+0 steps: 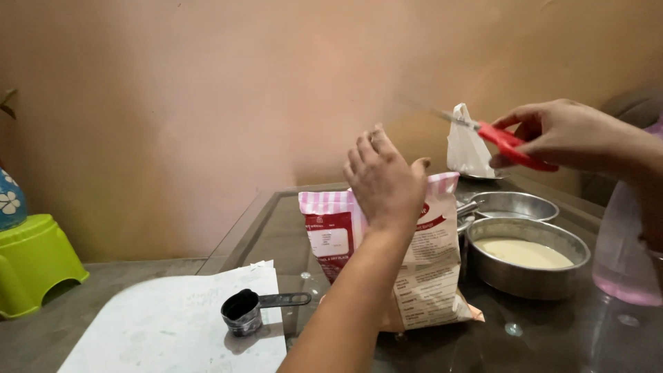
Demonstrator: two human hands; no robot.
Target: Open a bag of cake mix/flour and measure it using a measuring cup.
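Observation:
My left hand [383, 178] grips the top of a red, white and pink-striped food packet [425, 276] that stands upright on the glass table [552, 338]. My right hand [566, 135] holds red-handled scissors [507, 144] in the air to the right of the packet top, blades pointing left and blurred. The scissors are apart from the packet.
A round metal pan [528, 255] with pale batter sits right of the packet, another metal pan [514, 204] behind it. A white plastic bag [466, 148] stands further back. A black measuring cup [245, 311] rests on white paper [173, 324]. A green stool [31, 262] is far left, a pink bottle [621, 255] at right.

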